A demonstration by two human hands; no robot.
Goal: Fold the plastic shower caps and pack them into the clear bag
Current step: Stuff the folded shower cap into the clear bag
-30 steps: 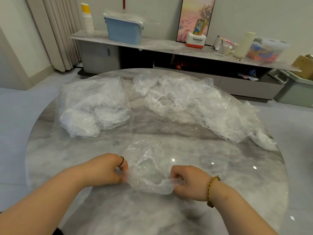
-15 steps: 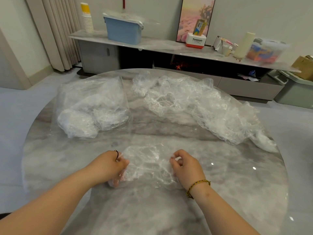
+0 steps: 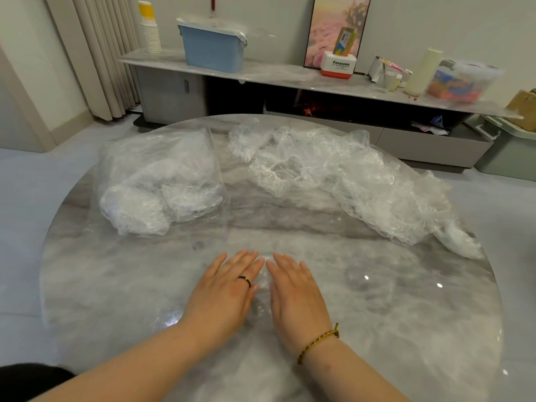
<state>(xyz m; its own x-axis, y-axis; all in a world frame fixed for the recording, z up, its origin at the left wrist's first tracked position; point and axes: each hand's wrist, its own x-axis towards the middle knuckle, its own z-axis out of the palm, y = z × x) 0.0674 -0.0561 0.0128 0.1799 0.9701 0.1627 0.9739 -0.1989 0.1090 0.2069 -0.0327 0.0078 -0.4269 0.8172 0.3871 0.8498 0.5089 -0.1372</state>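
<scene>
status: both hands lie palm-down, side by side, on the near middle of the tabletop. left hand and right hand have straight fingers, grasping nothing, pressing flat.

task item: one shower cap sits under the palms, showing only as a crinkled strip in the gap between the hands. its long axis cannot be told from this cover.

destination: the clear bag, already holding folded caps, lies ahead and to the left, well apart from the hands. the left hand is the nearer one. where its mouth faces is not clear.

remaining stock: a pile of loose caps lies ahead to the right.

assessment: the flattening step appears underway; the pressed cap then travels forward-left to the bag.
</scene>
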